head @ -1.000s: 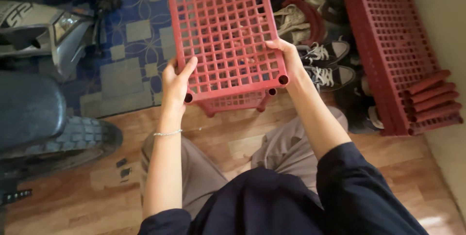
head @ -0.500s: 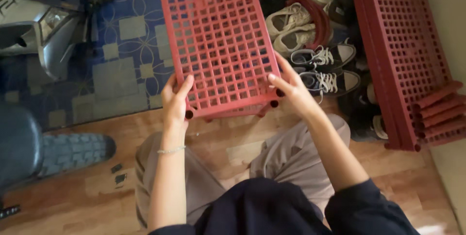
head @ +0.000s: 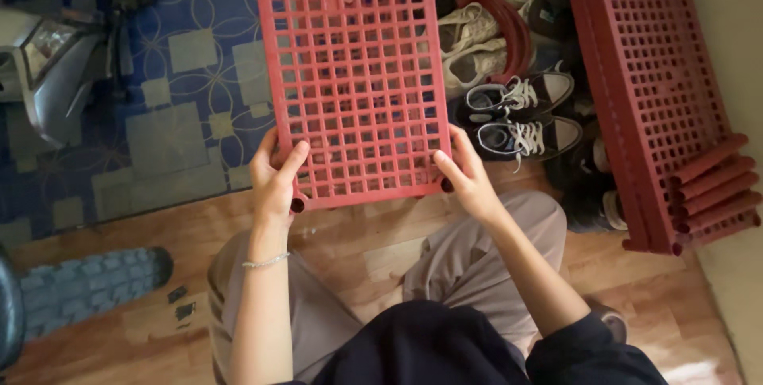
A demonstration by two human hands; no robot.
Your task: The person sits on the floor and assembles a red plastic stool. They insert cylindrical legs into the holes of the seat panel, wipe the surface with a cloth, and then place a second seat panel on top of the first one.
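A red plastic lattice shelf panel (head: 350, 75) is held out in front of me, over the floor. My left hand (head: 275, 178) grips its near left corner, thumb on top. My right hand (head: 467, 174) grips its near right corner by the round socket. A thin bracelet (head: 265, 261) is on my left wrist. My knees in beige trousers (head: 477, 266) are below the panel.
A stack of more red lattice panels (head: 660, 91) with red tubes (head: 711, 186) lies at the right by the wall. Several shoes, including black sneakers (head: 517, 115), lie between. A blue patterned rug (head: 175, 115), a scooter's front (head: 48, 67) and a tyre (head: 87, 282) are at the left.
The panel has moved a little left and now lies flatter toward me. Both hands kept their grip on its near corners. The view shifted slightly.
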